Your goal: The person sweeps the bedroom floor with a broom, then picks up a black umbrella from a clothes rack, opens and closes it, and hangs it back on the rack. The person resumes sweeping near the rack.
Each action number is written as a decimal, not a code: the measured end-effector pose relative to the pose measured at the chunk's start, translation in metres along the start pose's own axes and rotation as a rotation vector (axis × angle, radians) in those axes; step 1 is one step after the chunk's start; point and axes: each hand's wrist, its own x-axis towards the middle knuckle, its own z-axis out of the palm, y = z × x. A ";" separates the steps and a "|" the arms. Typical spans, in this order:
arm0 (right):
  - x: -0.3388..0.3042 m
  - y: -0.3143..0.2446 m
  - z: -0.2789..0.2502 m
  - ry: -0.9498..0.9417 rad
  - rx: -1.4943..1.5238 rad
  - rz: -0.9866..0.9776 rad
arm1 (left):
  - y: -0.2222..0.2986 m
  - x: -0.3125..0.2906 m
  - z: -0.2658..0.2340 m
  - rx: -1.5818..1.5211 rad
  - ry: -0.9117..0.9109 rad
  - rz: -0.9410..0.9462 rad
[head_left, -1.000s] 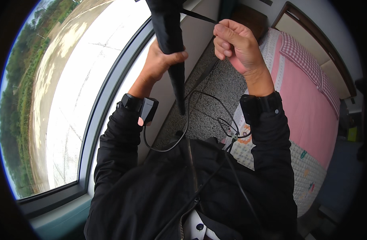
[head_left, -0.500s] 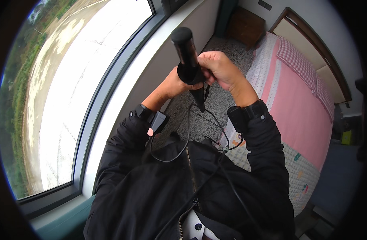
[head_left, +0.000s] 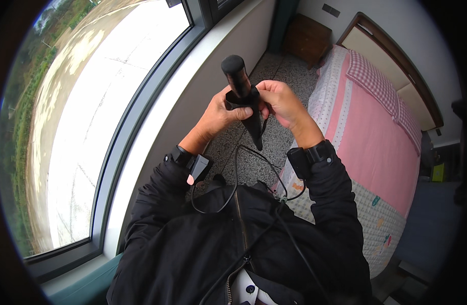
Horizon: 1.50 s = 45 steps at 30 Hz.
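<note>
A dark, glossy cylinder with a rounded black end (head_left: 234, 71) stands upright in front of me, its lower part inside a black sleeve (head_left: 251, 124) that tapers to a point. My left hand (head_left: 218, 114) is closed round the sleeve near its mouth, thumb laid across the front. On the other side, my right hand (head_left: 280, 101) pinches the sleeve's upper edge, and a thin dark strap hangs beneath these fingers. What kind of thing the cylinder belongs to cannot be made out, since the sleeve hides its lower part.
Black boxes are strapped to both wrists, and a black cable (head_left: 237, 162) loops below my hands. A window with a white sill (head_left: 157, 112) runs along the left. To the right is a bed with a pink cover (head_left: 370, 137); a brown nightstand (head_left: 307, 38) stands at the far end.
The cylinder's rounded end has come down, and less of it shows above the sleeve. My left thumb now lies visibly across the sleeve's front. Both hands sit slightly lower in view.
</note>
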 end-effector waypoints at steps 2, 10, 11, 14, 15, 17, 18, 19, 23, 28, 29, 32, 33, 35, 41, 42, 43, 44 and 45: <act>0.000 0.004 -0.001 0.013 -0.002 -0.006 | 0.004 0.003 0.002 0.082 0.078 0.039; -0.002 0.007 -0.007 -0.037 0.168 0.016 | 0.005 0.004 -0.006 0.149 0.116 0.071; -0.001 0.012 -0.008 0.015 0.130 0.069 | 0.002 0.003 -0.008 0.079 0.091 0.028; 0.002 0.035 -0.011 0.070 0.109 0.121 | -0.010 -0.003 -0.012 0.000 0.083 -0.122; 0.001 0.045 -0.013 0.084 0.120 0.131 | -0.016 -0.006 -0.011 -0.056 0.104 -0.187; 0.002 0.065 -0.016 0.127 0.131 0.199 | -0.027 -0.012 -0.010 -0.021 0.105 -0.327; 0.005 0.074 -0.016 0.114 0.135 0.205 | -0.031 -0.014 -0.009 -0.004 0.105 -0.403; 0.008 0.082 -0.015 0.120 0.138 0.226 | -0.034 -0.016 -0.012 0.076 0.036 -0.439; 0.017 0.105 -0.003 0.096 0.006 0.326 | -0.041 -0.020 -0.014 0.132 -0.007 -0.323; 0.020 0.115 -0.014 0.025 -0.076 0.410 | -0.045 -0.021 -0.020 0.112 0.028 -0.220; 0.019 0.116 -0.017 0.061 -0.033 0.399 | -0.047 -0.021 -0.020 0.116 -0.020 -0.208; 0.018 0.112 -0.016 0.063 0.111 0.380 | -0.057 -0.022 -0.017 0.137 -0.119 -0.066; 0.016 0.109 -0.015 0.025 0.113 0.345 | -0.060 -0.022 -0.016 0.156 -0.150 -0.021; 0.012 0.099 -0.013 -0.047 0.107 0.296 | -0.063 -0.021 -0.014 0.083 -0.164 0.045; -0.013 0.095 -0.035 -0.120 0.051 0.199 | -0.041 -0.013 -0.009 0.034 0.172 0.059; -0.017 0.103 -0.041 -0.110 0.004 0.221 | -0.033 -0.010 -0.008 0.019 0.228 0.140; -0.021 0.114 -0.046 -0.124 -0.027 0.212 | -0.022 -0.005 -0.013 0.064 0.235 0.212; -0.024 0.124 -0.052 -0.130 -0.067 0.208 | -0.012 0.000 -0.013 -0.023 0.292 0.304; -0.026 0.134 -0.059 -0.132 -0.097 0.226 | 0.003 0.001 -0.018 -0.045 0.299 0.362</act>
